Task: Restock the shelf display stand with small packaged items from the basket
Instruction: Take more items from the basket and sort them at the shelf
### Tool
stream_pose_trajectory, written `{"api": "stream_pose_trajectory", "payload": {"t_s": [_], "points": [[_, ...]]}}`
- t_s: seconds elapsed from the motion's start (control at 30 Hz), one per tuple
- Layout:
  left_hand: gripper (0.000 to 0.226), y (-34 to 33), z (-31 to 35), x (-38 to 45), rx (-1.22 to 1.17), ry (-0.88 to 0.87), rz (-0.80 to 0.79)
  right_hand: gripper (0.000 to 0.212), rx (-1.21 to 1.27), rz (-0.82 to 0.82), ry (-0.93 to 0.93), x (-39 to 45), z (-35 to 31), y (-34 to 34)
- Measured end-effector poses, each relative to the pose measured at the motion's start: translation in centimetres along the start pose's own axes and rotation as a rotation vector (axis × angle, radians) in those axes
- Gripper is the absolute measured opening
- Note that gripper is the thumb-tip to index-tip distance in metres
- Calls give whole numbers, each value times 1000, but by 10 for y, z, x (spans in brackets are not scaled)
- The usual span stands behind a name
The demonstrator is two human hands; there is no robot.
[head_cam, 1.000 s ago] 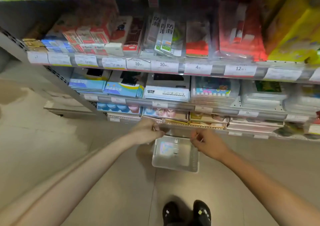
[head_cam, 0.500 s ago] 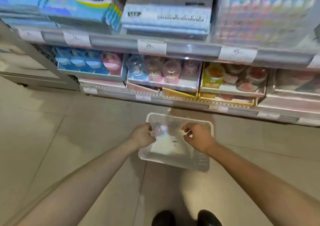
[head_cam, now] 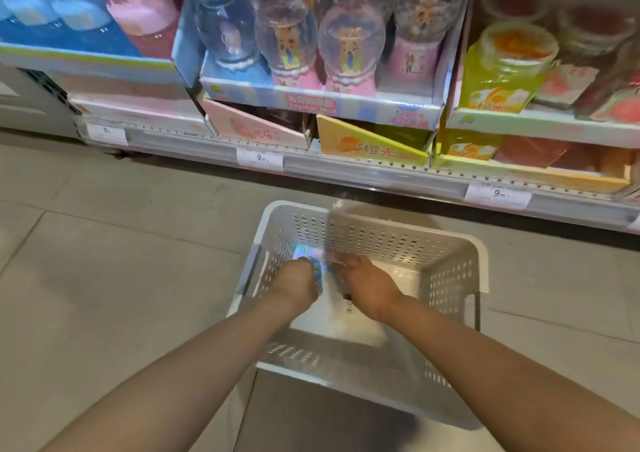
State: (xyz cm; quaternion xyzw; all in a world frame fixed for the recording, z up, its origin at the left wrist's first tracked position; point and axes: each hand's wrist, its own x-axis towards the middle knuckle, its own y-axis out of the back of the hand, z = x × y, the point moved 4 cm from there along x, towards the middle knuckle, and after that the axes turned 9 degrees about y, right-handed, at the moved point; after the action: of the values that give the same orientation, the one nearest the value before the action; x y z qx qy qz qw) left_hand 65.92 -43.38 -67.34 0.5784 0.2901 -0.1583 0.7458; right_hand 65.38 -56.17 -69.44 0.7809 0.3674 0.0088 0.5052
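Retail shop, toy or stationery aisle. We note a low shelf edge (head_cam: 346, 171) running left to right along the far side, fitted with a perforated price rail. We count three price tags reading 9: far left (head_cam: 106, 133), centre (head_cam: 260, 158), far right (head_cam: 497, 194). Above, we list cardboard display trays (head_cam: 322, 103) of identical domed toy jars (head_cam: 350, 41), and yellow jars (head_cam: 502, 67) at right. Near us, a white perforated basket (head_cam: 450, 278) rests on the tiled floor (head_cam: 104, 261).
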Motion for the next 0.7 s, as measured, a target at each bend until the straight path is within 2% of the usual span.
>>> {"api": "stream_pose_trajectory", "payload": {"t_s": [0.27,0.37,0.47,0.53,0.6,0.7], "points": [[27,-18,4,30,203,-83,119,64,-274,-109,67,21,1,-19],[29,-25,4,37,274,-99,128,52,-324,-86,36,9,2,-17],[31,-29,6,40,313,-106,126,32,-416,48,21,0,5,-5],[31,-29,7,42,249,-66,121,35,-349,104,-40,-1,9,2],[34,-31,5,45,174,-12,99,44,-196,61,-113,4,11,-2],[46,-36,5,45,159,7,48,50,-121,41,-213,11,11,-10]]}}
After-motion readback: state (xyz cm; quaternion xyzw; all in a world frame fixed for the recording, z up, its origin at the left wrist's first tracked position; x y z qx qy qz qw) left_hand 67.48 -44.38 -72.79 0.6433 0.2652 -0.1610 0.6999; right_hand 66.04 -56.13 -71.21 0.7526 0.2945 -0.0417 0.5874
